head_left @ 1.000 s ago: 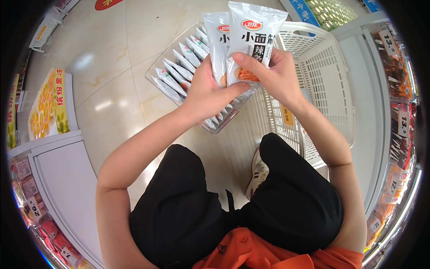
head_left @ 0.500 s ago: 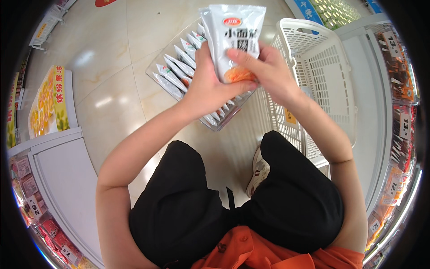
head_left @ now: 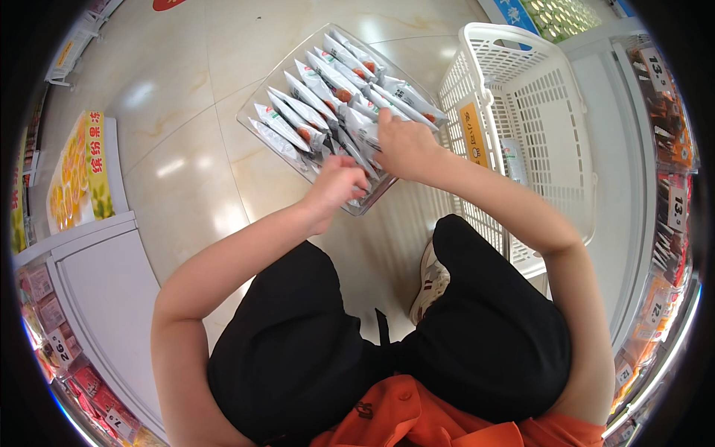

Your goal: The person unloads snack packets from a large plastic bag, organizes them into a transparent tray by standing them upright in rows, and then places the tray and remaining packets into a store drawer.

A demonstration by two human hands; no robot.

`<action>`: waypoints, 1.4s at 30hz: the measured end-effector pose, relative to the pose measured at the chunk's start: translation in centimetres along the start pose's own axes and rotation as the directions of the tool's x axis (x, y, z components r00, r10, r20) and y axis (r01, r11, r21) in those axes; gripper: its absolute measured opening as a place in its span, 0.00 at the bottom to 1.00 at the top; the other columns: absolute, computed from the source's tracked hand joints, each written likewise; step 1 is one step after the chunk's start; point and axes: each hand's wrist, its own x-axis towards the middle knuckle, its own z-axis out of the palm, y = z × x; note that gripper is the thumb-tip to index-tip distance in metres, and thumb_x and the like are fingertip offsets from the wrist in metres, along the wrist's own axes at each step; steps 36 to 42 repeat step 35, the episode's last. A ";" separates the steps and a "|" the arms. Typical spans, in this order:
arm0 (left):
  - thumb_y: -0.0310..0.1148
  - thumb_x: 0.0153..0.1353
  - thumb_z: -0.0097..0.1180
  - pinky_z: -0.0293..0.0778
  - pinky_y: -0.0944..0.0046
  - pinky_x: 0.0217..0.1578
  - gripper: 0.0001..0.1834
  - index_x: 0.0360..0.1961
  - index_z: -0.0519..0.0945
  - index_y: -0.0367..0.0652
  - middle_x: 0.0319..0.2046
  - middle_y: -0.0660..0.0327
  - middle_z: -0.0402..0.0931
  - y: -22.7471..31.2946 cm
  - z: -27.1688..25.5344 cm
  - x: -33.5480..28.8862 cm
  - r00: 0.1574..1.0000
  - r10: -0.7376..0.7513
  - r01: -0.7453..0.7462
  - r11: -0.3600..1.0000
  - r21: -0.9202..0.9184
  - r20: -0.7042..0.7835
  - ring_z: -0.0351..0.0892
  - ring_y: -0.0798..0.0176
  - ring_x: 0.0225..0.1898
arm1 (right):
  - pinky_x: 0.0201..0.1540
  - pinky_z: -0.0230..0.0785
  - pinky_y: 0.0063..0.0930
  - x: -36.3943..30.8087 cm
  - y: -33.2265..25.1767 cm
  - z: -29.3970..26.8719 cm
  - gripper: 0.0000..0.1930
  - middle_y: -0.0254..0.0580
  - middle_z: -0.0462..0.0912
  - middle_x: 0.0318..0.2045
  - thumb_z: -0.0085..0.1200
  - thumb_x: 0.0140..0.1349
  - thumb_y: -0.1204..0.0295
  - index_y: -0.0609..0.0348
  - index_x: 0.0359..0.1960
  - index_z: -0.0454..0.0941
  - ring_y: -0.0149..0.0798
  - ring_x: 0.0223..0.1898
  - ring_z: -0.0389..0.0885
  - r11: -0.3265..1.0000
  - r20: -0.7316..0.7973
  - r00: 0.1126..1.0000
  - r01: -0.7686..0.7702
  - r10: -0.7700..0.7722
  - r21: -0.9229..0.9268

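A clear plastic tray (head_left: 248,100) on the floor ahead of me holds several white snack packets (head_left: 302,112), standing on edge in slanted rows. At the tray's near right part, my right hand (head_left: 410,149) is closed on a snack packet (head_left: 361,128) low among the others; its fingertips are partly hidden. My left hand (head_left: 335,190) is over the near edge of the tray, beside the front packets. Its fingers are loosely bent and apart, with nothing visible in them.
Right of the tray stands a white shopping basket (head_left: 577,123) with a yellow label and a pale packet (head_left: 514,160) inside. Shelves of packaged goods (head_left: 663,223) line the right. A white display unit (head_left: 112,276) is at the left. My knees and shoe (head_left: 430,287) are close below.
Both hands have come down and nearer to me from above the tray. The white packets they held up between them now stand in the tray, whose rows are uncovered.
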 end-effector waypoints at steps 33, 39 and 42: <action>0.52 0.69 0.39 0.67 0.56 0.57 0.29 0.60 0.58 0.40 0.53 0.53 0.71 0.3 -1.9 6.5 0.966 -0.072 0.000 0.960 0.279 0.250 0.72 0.59 0.54 | 0.52 0.71 0.43 -9.3 25.3 12.9 0.46 0.60 0.74 0.49 0.66 0.45 0.59 0.66 0.62 0.53 0.54 0.52 0.76 0.708 0.043 0.707 -0.702 0.705 -0.075; 0.52 0.66 0.46 0.66 0.55 0.58 0.32 0.61 0.57 0.41 0.57 0.54 0.67 0.0 -2.6 6.2 0.959 -0.086 0.013 0.965 0.261 0.271 0.72 0.58 0.54 | 0.53 0.70 0.44 -9.0 24.9 14.3 0.47 0.60 0.72 0.50 0.66 0.45 0.60 0.65 0.63 0.52 0.55 0.53 0.75 0.696 0.064 0.694 -0.717 0.718 -0.038; 0.52 0.66 0.46 0.66 0.55 0.58 0.32 0.61 0.57 0.41 0.57 0.54 0.67 0.0 -2.6 6.2 0.959 -0.086 0.013 0.965 0.261 0.271 0.72 0.58 0.54 | 0.53 0.70 0.44 -9.0 24.9 14.3 0.47 0.60 0.72 0.50 0.66 0.45 0.60 0.65 0.63 0.52 0.55 0.53 0.75 0.696 0.064 0.694 -0.717 0.718 -0.038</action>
